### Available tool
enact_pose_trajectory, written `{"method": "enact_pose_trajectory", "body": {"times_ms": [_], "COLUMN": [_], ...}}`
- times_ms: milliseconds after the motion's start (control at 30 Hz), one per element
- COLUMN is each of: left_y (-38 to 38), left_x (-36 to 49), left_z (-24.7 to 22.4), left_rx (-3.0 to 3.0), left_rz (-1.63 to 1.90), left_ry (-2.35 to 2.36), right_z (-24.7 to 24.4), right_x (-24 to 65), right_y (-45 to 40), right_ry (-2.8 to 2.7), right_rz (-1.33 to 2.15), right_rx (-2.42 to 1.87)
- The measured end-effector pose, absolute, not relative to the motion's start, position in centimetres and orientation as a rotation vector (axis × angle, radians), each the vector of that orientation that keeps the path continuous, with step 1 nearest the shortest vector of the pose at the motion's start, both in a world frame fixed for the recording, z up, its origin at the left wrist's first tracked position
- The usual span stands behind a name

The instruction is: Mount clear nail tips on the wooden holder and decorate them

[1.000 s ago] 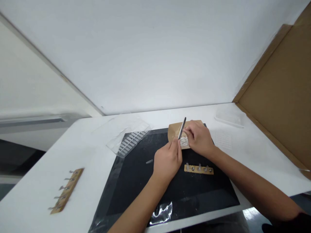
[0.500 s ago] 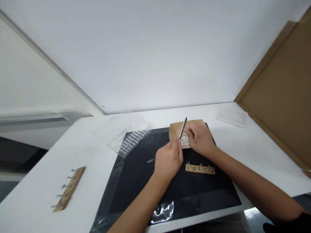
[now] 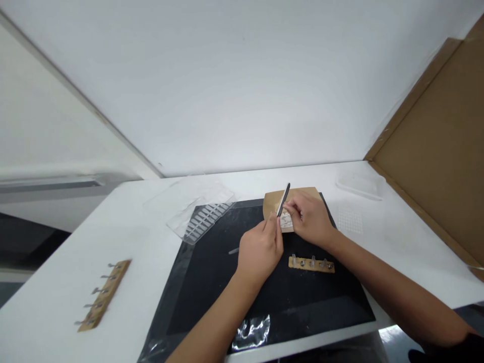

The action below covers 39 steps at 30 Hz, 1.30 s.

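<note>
A slim dark nail file with a pale face slants up from the fingertips of my left hand, which is closed on its lower end. Close against the file's right side, my right hand has its thumb and fingers pinched together; what lies in them, if anything, is hidden. Beneath both hands is a brown paper sheet with a crumpled whitish patch, on a black mat. Nearer me lies a short wooden strip with small clear pieces and metal studs standing on it.
A clear tray of nail tips lies at the mat's far left corner, beside clear plastic film. Another wooden strip with upright pieces rests at left. At right are a clear box and a sheet of clear dots. Cardboard borders the table.
My right fingers have shifted slightly left along the file. My left hand and the file have moved a little left; the other things stay in place.
</note>
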<state>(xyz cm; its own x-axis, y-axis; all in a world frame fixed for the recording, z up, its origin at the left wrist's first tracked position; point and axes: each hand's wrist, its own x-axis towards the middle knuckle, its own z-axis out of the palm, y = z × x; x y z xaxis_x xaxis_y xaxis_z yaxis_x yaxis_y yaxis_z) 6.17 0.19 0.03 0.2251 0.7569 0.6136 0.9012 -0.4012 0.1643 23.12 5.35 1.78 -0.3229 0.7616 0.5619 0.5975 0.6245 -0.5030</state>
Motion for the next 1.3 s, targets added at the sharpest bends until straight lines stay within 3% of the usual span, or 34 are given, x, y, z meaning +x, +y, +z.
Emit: {"method": "enact_pose_trajectory", "body": {"times_ms": [1300], "left_y": [0.01], "left_x": [5.84], "left_z": [-0.47], "left_rx": [-2.232], "left_rz": [-0.880], "left_ry": [-1.447], "right_z": [1.85], "right_x": [23.55], "right_y": [5.60], "right_ry": [-2.168], "right_rz": [0.129], "right_rx": [-1.062]}}
